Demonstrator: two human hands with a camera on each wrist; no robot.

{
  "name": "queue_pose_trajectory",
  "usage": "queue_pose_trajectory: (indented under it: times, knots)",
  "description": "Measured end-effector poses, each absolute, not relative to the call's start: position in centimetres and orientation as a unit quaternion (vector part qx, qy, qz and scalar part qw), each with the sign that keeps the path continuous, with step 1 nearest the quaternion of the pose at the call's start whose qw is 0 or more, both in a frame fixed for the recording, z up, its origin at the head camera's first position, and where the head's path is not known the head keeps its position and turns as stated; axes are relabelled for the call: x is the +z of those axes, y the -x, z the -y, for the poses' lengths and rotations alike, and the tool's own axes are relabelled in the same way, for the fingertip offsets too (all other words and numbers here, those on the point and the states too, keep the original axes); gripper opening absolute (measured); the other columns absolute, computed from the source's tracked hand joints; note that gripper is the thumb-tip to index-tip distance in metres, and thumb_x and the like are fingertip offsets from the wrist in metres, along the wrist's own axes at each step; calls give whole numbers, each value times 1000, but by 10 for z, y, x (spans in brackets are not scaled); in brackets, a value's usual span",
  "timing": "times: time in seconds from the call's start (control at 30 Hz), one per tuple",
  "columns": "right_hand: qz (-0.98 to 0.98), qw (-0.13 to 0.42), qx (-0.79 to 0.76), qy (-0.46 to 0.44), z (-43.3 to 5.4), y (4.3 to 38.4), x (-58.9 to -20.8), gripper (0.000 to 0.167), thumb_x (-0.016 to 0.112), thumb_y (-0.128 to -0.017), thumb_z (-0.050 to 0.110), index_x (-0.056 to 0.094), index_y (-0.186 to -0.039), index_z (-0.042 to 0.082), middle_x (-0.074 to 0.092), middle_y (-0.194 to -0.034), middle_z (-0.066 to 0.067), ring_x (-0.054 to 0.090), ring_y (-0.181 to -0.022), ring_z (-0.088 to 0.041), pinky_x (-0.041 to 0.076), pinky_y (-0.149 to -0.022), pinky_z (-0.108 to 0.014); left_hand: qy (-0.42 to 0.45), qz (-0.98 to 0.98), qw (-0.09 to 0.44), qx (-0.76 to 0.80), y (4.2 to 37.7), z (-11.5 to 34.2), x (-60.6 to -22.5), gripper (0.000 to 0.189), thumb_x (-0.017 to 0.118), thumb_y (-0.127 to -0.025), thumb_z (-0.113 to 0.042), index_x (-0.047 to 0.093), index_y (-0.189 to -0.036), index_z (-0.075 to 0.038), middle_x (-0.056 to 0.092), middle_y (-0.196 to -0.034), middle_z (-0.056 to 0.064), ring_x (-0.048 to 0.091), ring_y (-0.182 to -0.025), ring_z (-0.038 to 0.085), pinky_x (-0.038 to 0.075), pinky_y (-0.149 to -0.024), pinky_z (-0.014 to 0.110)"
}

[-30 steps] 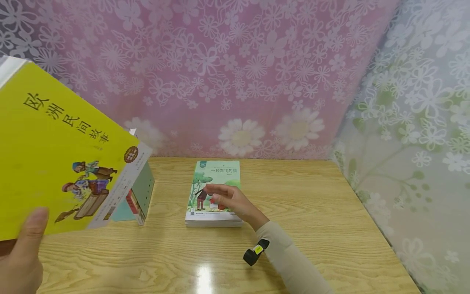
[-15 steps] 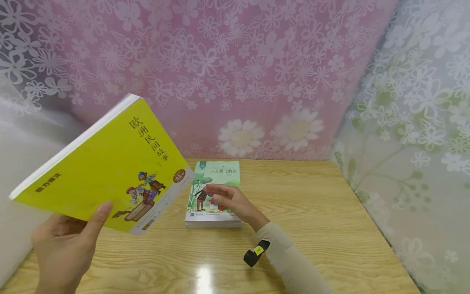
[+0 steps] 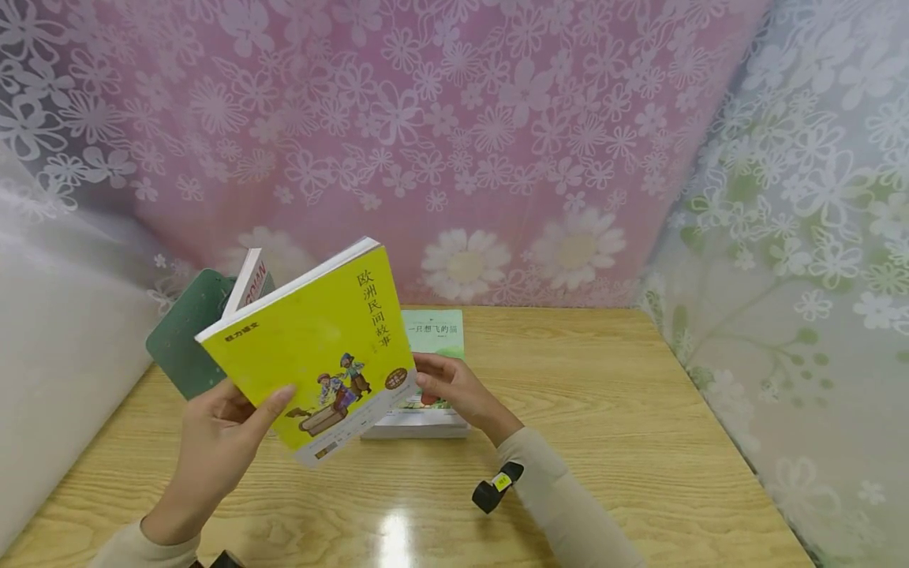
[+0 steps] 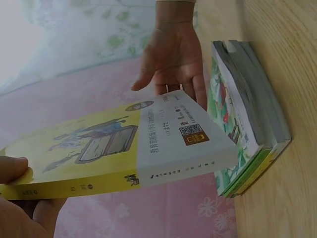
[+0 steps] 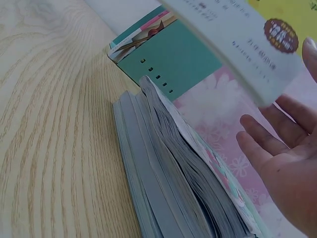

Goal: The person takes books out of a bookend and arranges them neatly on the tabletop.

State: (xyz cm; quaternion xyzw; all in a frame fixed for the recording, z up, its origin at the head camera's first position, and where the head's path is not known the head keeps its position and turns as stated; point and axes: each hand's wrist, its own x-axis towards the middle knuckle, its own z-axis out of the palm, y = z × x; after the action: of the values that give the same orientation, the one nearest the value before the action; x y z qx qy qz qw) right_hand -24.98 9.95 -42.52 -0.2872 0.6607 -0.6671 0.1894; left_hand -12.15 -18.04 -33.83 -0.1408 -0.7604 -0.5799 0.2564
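My left hand (image 3: 216,450) grips a yellow paperback book (image 3: 298,339) by its lower left edge, thumb on the cover and fingers underneath. The book is held tilted above the table. Its far corner reaches my right hand (image 3: 465,394), whose fingers are spread loosely, with the thumb in front of the cover and the fingers behind, as the right wrist view shows. Below lies a stack of books (image 5: 163,173), topped by a green picture-cover book (image 3: 435,335), partly hidden by the yellow book.
A green bookend (image 3: 186,339) stands at the left back of the wooden table (image 3: 582,379), with an upright white-spined book (image 3: 250,278) beside it. Flowered pink cloth (image 3: 454,118) hangs behind the table, and a pale flowered cloth (image 3: 795,260) borders its right side.
My left hand has brought the yellow book from the far left to the right, over the stack's left part, and lowered it. The right hand stays almost in place.
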Motion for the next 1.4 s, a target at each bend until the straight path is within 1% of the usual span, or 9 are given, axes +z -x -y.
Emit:
queue_pose_trajectory:
  times: [0.13,0.23,0.27,0.37,0.6,0.83,1.03,1.2,1.4]
  knots:
    - [-645,189,-678,298,-101,249,-426,66,62,-93,40,42,-142,0,56,-131,-17,59,-103,-15,52,-81,-33,149,752,204,-609,131,179,-347,30,63,-85,13,61,-115,11,71,-101,-10,70,-78,6,55,-62,16]
    - [-632,197,-682,310,-101,249,-428,67,63,-92,39,42,-142,0,59,-124,-14,61,-100,-16,51,-81,-28,148,766,175,-600,137,179,-352,30,65,-87,7,60,-117,10,71,-101,-13,69,-80,5,54,-62,16]
    - [-630,201,-682,314,-102,249,-429,66,63,-92,38,41,-142,1,59,-124,-13,62,-101,-17,52,-84,-28,148,772,166,-596,139,179,-353,31,65,-88,5,59,-118,10,70,-101,-14,69,-84,6,56,-68,19]
    - [-629,210,-676,322,-103,251,-433,61,62,-94,34,42,-142,3,60,-124,-13,62,-103,-18,52,-88,-31,149,781,143,-589,146,181,-356,32,65,-90,0,58,-120,9,70,-102,-16,69,-86,6,57,-71,21]
    - [-633,223,-668,322,-107,252,-439,48,57,-98,22,44,-142,5,61,-125,-16,63,-104,-21,53,-89,-34,157,742,84,-647,157,184,-360,36,62,-92,-1,55,-125,9,71,-106,-9,70,-91,12,58,-74,27]
    - [-633,233,-668,313,-109,252,-440,47,56,-99,17,44,-142,3,64,-119,-19,68,-97,-22,57,-82,-38,134,696,56,-703,160,183,-361,33,61,-93,-2,56,-125,4,72,-103,-5,70,-90,14,59,-73,29]
    - [-659,245,-645,299,-107,250,-439,47,58,-98,17,45,-142,10,65,-117,-19,69,-94,-25,59,-76,-41,117,696,45,-707,163,183,-363,37,61,-93,-4,53,-127,7,72,-101,-6,71,-88,14,59,-70,31]
    - [-691,222,-626,285,-104,244,-435,47,59,-96,19,47,-141,12,67,-113,-20,70,-90,-25,59,-72,-42,102,706,36,-700,165,183,-364,45,63,-93,-8,47,-132,10,72,-102,-7,71,-89,14,59,-71,31]
    - [-683,195,-639,295,-102,241,-435,44,57,-97,11,48,-139,5,67,-111,-24,71,-87,-25,59,-70,-43,75,725,20,-684,168,185,-363,51,64,-94,-14,45,-134,10,71,-103,-7,70,-90,13,59,-74,31]
